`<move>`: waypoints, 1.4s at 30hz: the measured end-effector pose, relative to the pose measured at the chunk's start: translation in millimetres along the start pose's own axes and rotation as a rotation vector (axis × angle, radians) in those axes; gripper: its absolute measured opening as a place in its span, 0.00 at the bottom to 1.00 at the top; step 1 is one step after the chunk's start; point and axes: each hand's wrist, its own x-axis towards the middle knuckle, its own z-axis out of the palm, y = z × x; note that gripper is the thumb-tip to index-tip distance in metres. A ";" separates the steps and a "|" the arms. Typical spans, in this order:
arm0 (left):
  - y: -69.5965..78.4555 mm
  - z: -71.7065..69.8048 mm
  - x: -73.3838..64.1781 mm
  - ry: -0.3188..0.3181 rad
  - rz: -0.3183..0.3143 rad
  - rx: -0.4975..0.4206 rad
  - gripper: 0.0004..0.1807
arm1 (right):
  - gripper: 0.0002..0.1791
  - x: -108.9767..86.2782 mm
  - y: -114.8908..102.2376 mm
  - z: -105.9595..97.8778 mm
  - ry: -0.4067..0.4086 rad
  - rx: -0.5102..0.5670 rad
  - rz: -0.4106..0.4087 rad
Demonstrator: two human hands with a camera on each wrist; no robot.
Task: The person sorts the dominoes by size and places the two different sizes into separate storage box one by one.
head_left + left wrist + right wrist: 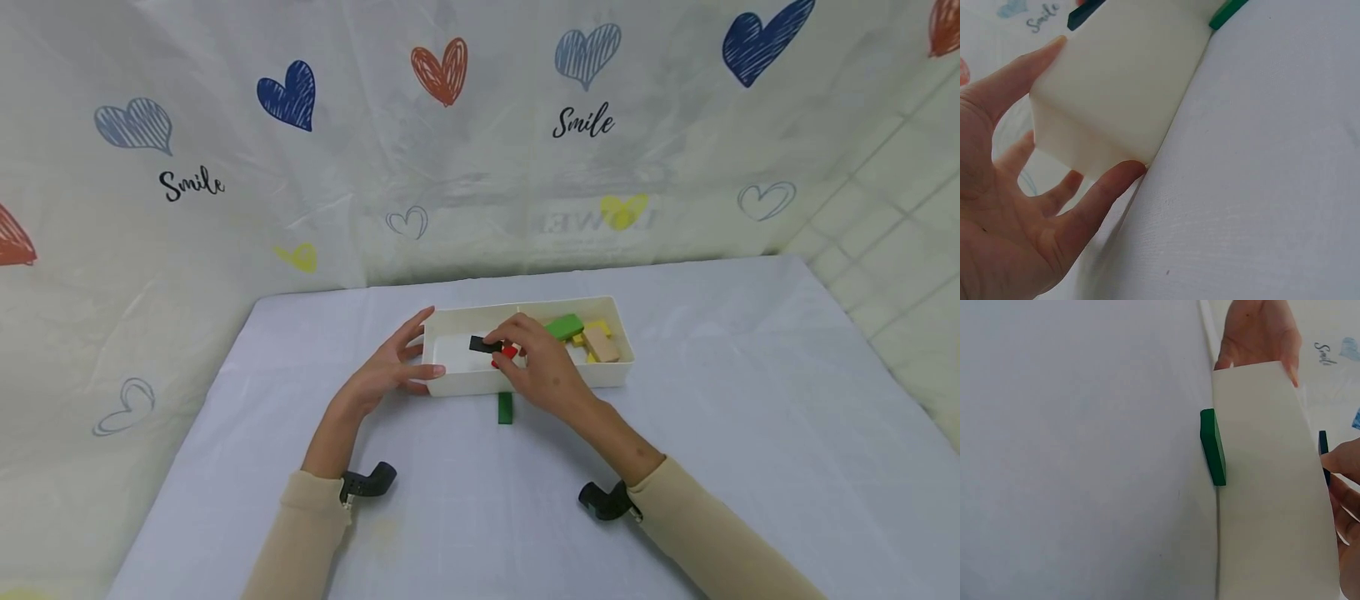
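Note:
My right hand (547, 367) pinches a black block (484, 344) between thumb and fingers over the long white box (472, 383). Just below the fingertips, a red piece (504, 357) shows, partly covered by the hand. At the box's left end, my left hand (386, 367) holds the corner, fingers spread along the end wall and one digit over the front rim. The left wrist view shows those fingertips touching the box wall (1116, 81). A dark green block (1213, 450) lies on the table against the box's front side.
In the box's right part lie a bright green block (564, 326), a tan block (601, 343) and yellow pieces (597, 326). A white cloth (450, 517) covers the table. Behind it hangs a white sheet (487, 150) printed with hearts.

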 end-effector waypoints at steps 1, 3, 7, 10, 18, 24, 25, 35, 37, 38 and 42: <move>0.0 -0.2 -0.1 0.001 0.001 0.003 0.52 | 0.15 0.3 0.2 0.2 0.000 -0.002 -0.002; 0.0 -0.7 -0.2 0.001 0.002 0.007 0.52 | 0.14 0.8 0.6 0.4 0.002 -0.004 -0.005; -0.9 -1.8 0.1 0.006 0.000 0.011 0.52 | 0.14 2.3 1.7 1.0 0.010 -0.005 -0.007; -1.6 -1.7 0.7 0.012 -0.004 0.008 0.51 | 0.14 3.6 2.4 1.4 0.012 -0.017 -0.006; -1.4 -0.6 1.4 0.008 0.003 0.007 0.51 | 0.14 6.9 3.7 0.4 0.011 -0.024 -0.011; -1.5 -0.2 1.3 0.004 0.001 0.005 0.51 | 0.14 7.6 4.8 1.0 0.027 -0.031 -0.020; -1.4 -0.3 1.2 0.004 0.002 0.005 0.51 | 0.14 7.4 4.9 0.9 0.031 -0.029 -0.023; -2.2 -1.5 1.1 0.003 0.008 0.004 0.51 | 0.12 3.1 4.4 -4.7 0.033 0.012 -0.013; -1.5 -1.1 0.7 0.002 0.009 0.002 0.51 | 0.12 2.0 4.0 -6.4 0.029 0.015 -0.007; -1.2 -0.9 0.7 0.002 0.009 0.002 0.51 | 0.12 1.4 4.0 -7.0 0.026 0.014 -0.005; -0.9 -0.6 0.8 -0.001 0.008 -0.003 0.51 | 0.12 -1.2 3.7 -9.7 0.012 0.004 -0.003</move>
